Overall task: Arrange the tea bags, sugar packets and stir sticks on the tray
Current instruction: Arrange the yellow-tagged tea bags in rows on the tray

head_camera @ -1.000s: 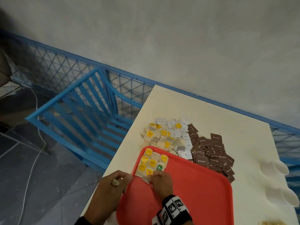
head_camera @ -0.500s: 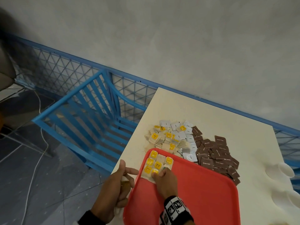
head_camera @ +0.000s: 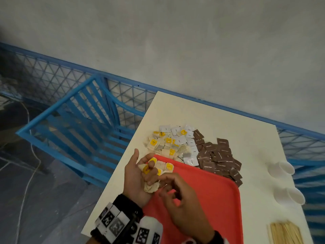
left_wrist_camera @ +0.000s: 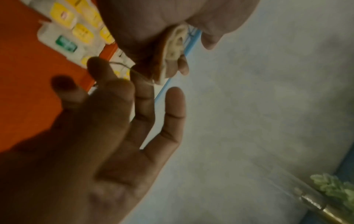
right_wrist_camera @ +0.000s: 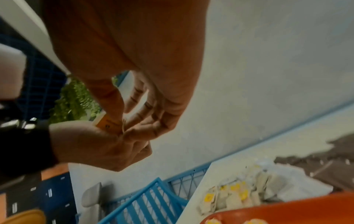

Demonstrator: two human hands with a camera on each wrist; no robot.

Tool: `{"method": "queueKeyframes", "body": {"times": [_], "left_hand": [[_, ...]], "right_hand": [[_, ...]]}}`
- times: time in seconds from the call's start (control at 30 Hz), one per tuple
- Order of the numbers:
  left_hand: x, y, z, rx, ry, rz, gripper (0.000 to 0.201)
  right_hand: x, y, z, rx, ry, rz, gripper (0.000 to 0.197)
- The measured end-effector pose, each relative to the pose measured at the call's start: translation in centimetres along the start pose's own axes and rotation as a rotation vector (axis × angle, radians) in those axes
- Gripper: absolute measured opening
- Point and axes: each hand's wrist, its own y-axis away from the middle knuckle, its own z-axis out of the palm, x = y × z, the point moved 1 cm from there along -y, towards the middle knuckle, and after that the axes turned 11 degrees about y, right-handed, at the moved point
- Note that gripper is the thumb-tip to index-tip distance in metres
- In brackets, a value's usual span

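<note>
Both hands have lifted off the tea bags laid in the red tray's (head_camera: 207, 194) far-left corner: the left hand (head_camera: 139, 175), palm up, cups several tea bags (head_camera: 149, 169) above the desk (head_camera: 249, 155) edge, while the right hand's (head_camera: 181, 205) fingertips pinch one there.

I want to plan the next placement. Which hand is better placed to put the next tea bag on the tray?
Probably the right hand: it hangs over the red tray, fingers at the tea bags that the left hand cups.
</note>
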Motion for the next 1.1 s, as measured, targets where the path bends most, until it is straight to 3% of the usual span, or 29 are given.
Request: {"method": "queueKeyframes", "body": {"times": [0.1, 0.27, 0.4, 0.53, 0.6, 0.67, 0.83, 0.9, 1.0, 1.1], "left_hand": [[-1.7, 0.1, 0.5, -0.038, 0.058, -0.090, 0.048], [-4.2, -0.5, 0.6, -0.073, -0.087, -0.062, 0.036], [-5.0, -0.6, 0.9, -0.151, -0.459, 0.054, 0.038], [-5.5, 1.3, 2.5, -0.487, -1.012, 0.189, 0.041], [-6.1, 1.7, 3.1, -0.626, -1.232, 0.310, 0.026], [-6.7, 1.7, 3.2, -0.628, -1.344, 0.384, 0.012], [-7.1, 1.6, 2.2, -0.603, -1.407, 0.399, 0.014], [-7.1, 1.7, 2.7, -0.582, -1.350, 0.465, 0.025], [-7.3, 1.8, 3.5, -0.568, -1.258, 0.595, 0.025], [-7.1, 2.1, 3.7, -0.518, -1.122, 0.580, 0.027]], "right_hand": [[0.9, 0.8, -0.9, 0.105, 0.245, -0.196, 0.031], [0.9, 1.7, -4.0, 0.222, 0.197, -0.135, 0.006], [0.3, 1.7, -8.5, 0.109, 0.046, 0.051, 0.006], [-0.3, 0.9, -12.2, -0.013, 0.195, 0.015, 0.004], [-0.4, 0.6, -13.6, -0.033, 0.250, 0.009, 0.004], [-0.3, 0.3, -14.7, -0.029, 0.295, 0.013, 0.004], [-0.1, -0.1, -15.9, 0.022, 0.317, -0.002, 0.007], [-0.5, -0.1, -15.6, 0.004, 0.330, -0.028, 0.007], [-0.7, -0.3, -14.9, 0.045, 0.304, -0.034, 0.011], [-0.4, -0.4, -14.7, 0.121, 0.194, 0.018, 0.020]]}}
